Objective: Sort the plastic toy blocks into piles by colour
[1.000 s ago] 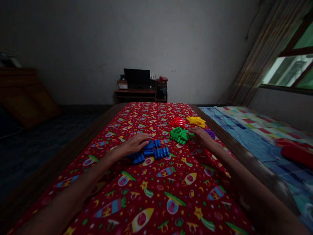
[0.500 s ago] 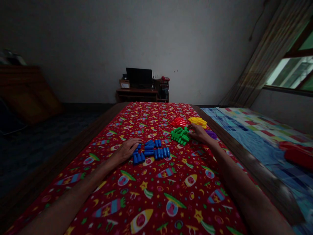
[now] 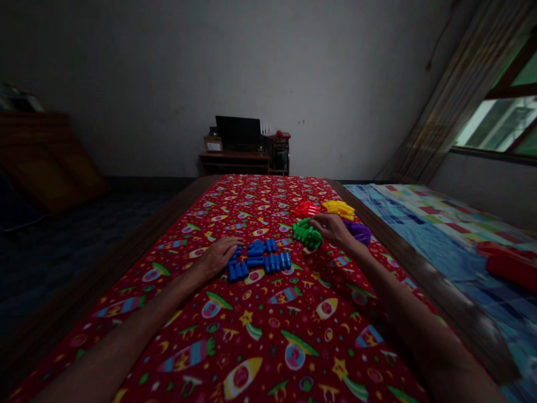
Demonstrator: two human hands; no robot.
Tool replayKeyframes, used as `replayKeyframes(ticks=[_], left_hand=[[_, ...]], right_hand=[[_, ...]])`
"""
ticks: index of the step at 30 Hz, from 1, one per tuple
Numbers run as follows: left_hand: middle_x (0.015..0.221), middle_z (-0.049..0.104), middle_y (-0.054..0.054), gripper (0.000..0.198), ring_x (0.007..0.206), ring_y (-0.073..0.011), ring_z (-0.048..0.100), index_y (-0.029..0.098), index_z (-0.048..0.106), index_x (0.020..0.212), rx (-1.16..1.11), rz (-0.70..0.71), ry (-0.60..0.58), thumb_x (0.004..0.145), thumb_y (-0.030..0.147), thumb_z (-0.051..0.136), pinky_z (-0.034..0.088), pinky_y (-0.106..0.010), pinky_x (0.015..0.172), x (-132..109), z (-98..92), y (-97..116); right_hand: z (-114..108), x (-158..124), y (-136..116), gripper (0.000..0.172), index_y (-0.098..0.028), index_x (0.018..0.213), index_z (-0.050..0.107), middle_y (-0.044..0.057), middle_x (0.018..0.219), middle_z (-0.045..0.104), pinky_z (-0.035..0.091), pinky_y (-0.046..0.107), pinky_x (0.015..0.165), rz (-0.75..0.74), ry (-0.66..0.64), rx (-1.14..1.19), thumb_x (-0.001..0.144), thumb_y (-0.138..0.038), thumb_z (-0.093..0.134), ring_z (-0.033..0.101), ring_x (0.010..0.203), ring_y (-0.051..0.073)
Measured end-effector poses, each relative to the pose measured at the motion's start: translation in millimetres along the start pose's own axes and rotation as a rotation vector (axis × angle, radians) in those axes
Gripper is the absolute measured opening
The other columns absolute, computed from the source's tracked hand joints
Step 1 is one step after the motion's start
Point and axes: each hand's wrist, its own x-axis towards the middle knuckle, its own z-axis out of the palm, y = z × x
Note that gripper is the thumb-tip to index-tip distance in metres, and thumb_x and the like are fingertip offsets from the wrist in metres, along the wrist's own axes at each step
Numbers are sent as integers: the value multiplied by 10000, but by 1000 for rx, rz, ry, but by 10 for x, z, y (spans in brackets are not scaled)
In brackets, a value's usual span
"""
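On the red patterned cloth lie groups of plastic pieces sorted by colour. My left hand rests with curled fingers against the left side of the blue pieces. My right hand is at the right edge of the green pile, fingers bent on it; whether it grips a piece is hidden. Red pieces and yellow pieces lie just beyond. Purple pieces sit right behind my right hand.
The table's wooden edge runs along the right, with a blue checked bedspread beside it. A low desk with a dark monitor stands at the far wall. A window and curtain are at the right.
My left hand drew back from on top of the blue pieces to their left side. My right hand shifted left and slightly up against the green pile, uncovering the purple pieces.
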Motion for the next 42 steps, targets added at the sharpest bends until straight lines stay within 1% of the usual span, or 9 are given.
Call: replayKeyframes(ticks=[4, 7, 10, 17, 23, 26, 32, 37, 42], left_hand=[[1159, 686, -114, 531, 1093, -232, 619, 176, 690, 1020, 13, 8, -4, 930, 495, 274, 462, -403, 1021, -8, 11, -25], [1167, 684, -109, 505, 1098, -229, 616, 179, 685, 1026, 22, 6, 3, 930, 464, 280, 463, -399, 1022, -13, 19, -42], [1187, 675, -104, 480, 1101, -228, 615, 183, 680, 1030, 31, 9, -10, 926, 440, 289, 461, -395, 1026, -17, 19, -44], [1170, 678, -124, 486, 1098, -232, 617, 162, 676, 1046, 0, -2, -2, 921, 436, 294, 463, -407, 1020, -22, 13, -4], [1154, 687, -121, 484, 1091, -244, 618, 174, 684, 1015, -6, 13, 14, 915, 454, 302, 464, -423, 1019, 0, 16, 3], [1143, 690, -127, 490, 1084, -244, 622, 167, 684, 1007, -6, 9, 18, 908, 457, 301, 467, -416, 1014, 7, 16, 5], [1140, 688, -137, 514, 1090, -245, 620, 151, 682, 1019, -3, 4, 6, 913, 466, 289, 465, -417, 1016, 9, 3, 22], [1151, 689, -110, 510, 1095, -235, 615, 183, 686, 1024, 7, 4, 1, 919, 488, 291, 470, -404, 1011, 9, -16, 32], [1147, 691, -116, 506, 1081, -236, 622, 171, 690, 1034, 11, 4, -6, 918, 449, 283, 475, -399, 1004, 4, -28, 36]], right_hand=[[466, -239, -566, 302, -137, 1118, 623, 77, 869, 673, 439, 250, 667, -303, -342, -35, 908, -323, 514, 593, 738, 154], [805, -449, -748, 505, -86, 1342, 447, 189, 1150, 608, 476, 357, 830, -365, -277, -221, 856, -173, 553, 570, 1036, 252], [922, -534, -682, 588, -105, 1424, 327, 186, 1259, 552, 463, 388, 931, -423, -229, -195, 859, -96, 489, 506, 1161, 252], [373, -571, -232, 386, -187, 1293, 509, 126, 1157, 610, 478, 401, 935, -276, -125, -198, 910, -208, 468, 552, 1079, 242], [-84, -1114, 341, 381, -165, 1247, 550, 152, 1112, 637, 501, 431, 884, -111, -18, -290, 871, -208, 500, 598, 1000, 252], [-191, -1279, 443, 404, -152, 1257, 543, 162, 1144, 630, 499, 408, 884, -84, -5, -296, 865, -242, 516, 600, 1014, 257], [55, -908, -114, 217, -155, 1055, 640, 141, 1048, 677, 419, 431, 966, -178, -56, -434, 893, -187, 500, 610, 991, 243], [659, -532, -815, 401, -149, 1270, 520, 189, 1228, 569, 436, 428, 939, -337, -159, -316, 925, -354, 518, 536, 1124, 276], [915, -432, -1003, 412, -152, 1307, 475, 157, 1134, 567, 465, 380, 885, -443, -252, -354, 913, -260, 531, 537, 1039, 238]])
